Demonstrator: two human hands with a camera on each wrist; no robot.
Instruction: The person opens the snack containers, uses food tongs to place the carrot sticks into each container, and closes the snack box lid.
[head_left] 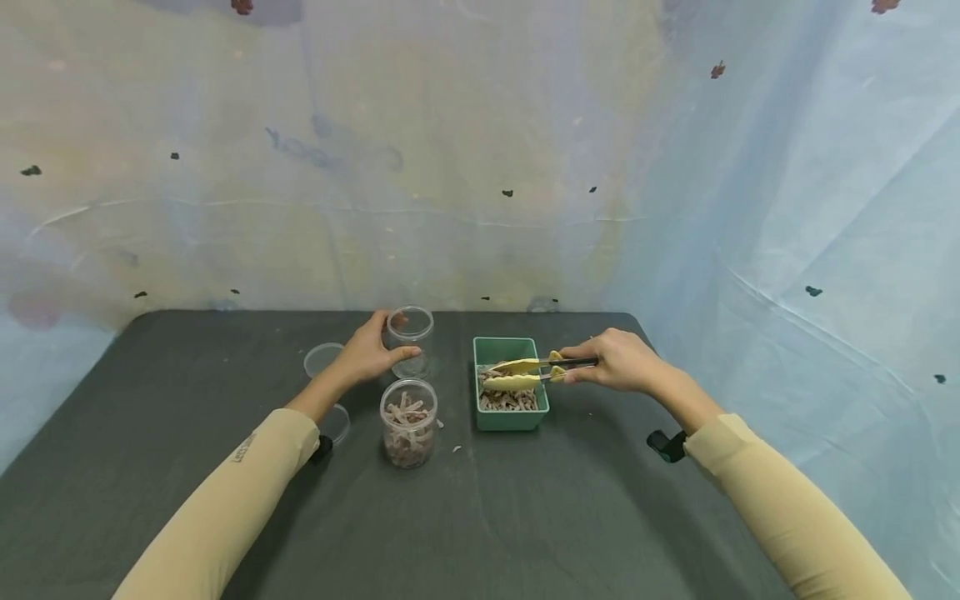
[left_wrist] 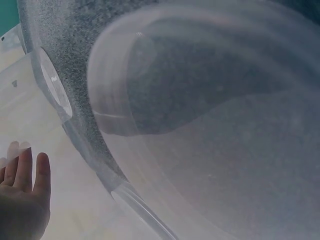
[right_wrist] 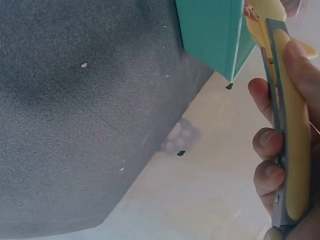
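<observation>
One jar [head_left: 409,433] is filled, an empty jar [head_left: 422,337] near the table's back edge [head_left: 240,320] gripped by the left hand [head_left: 367,350], tongs [head_left: 513,383] over unjarred pieces [head_left: 510,402] by the right hand [head_left: 618,360].

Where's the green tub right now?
In the head view, the green tub is just right of centre, between the filled jar and the right hand.

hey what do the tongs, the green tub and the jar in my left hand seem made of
Tongs: grey arms look metal, with a visible rivet; yellow parts look like matte plastic or silicone. Green tub: probably molded plastic, smooth and opaque, evenly colored. Jar: likely clear, shiny plastic, since the table shows through its wall, though glass isn't ruled out.
</observation>
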